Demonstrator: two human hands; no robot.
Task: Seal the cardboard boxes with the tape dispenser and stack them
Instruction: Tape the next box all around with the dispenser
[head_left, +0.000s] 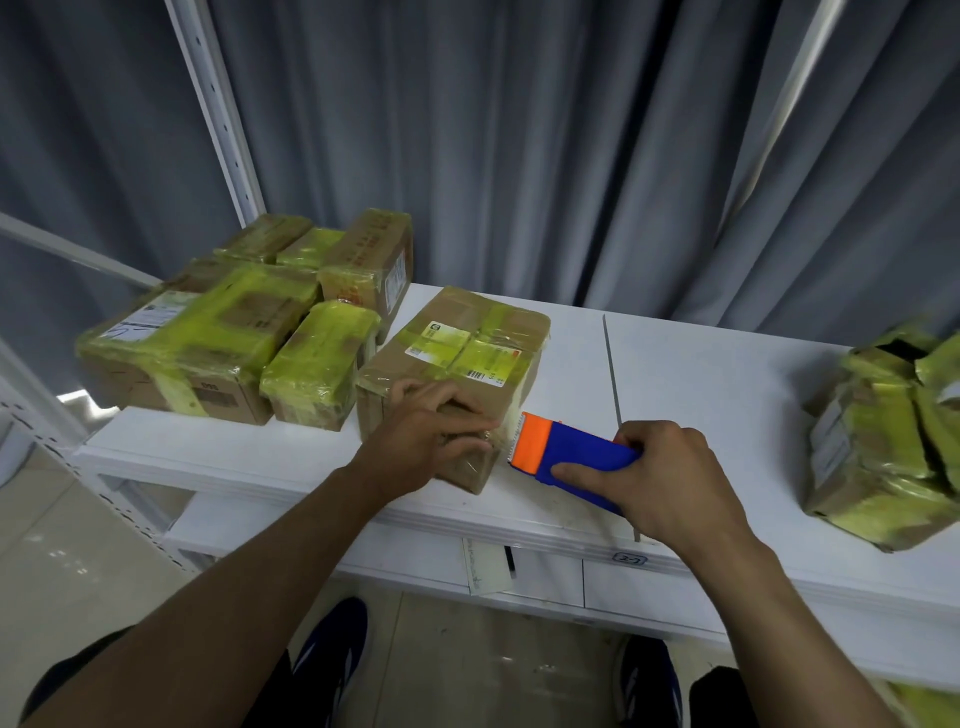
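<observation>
The left hand presses with curled fingers on the near corner of a brown taped cardboard box; the right hand grips a blue-and-orange tape dispenser — its orange end just beside that corner. Beyond the left hand, yellow-green taped boxes are stacked on the white table — more lie right of the right hand.

Box mid-shelf, stacked boxes left (behind), dispenser right

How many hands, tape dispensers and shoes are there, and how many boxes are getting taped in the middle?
Hands: 2 (left hand, right hand)
Tape dispenser: 1
Middle box getting taped: 1
Shoes: 2 (left shoe, right shoe)
Total: 6
</observation>
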